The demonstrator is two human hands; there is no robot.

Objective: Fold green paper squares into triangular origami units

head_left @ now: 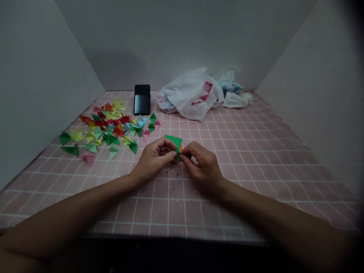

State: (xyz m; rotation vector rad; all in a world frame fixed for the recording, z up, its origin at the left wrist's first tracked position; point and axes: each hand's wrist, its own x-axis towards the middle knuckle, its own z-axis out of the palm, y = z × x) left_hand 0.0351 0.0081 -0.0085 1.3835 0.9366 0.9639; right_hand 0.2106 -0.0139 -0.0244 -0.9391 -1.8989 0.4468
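A small folded green paper [178, 155] is pinched between both hands above the middle of the table. My left hand [157, 154] holds it from the left, thumb and fingertips closed together. From the right, my right hand [202, 161] grips its edge between thumb and index finger. Just behind the fingers lies green square paper [174, 141], with an orange sheet edge [181, 147] showing beside it; the hands partly cover both. The exact folds of the held piece are too small to make out.
Many folded paper pieces [109, 138] in red, green, yellow, blue and pink lie spread at the left. A black phone [141, 99] rests behind them. White plastic bags [193, 93] sit along the back wall. Walls rise on three sides of the pink checked tablecloth [244, 167].
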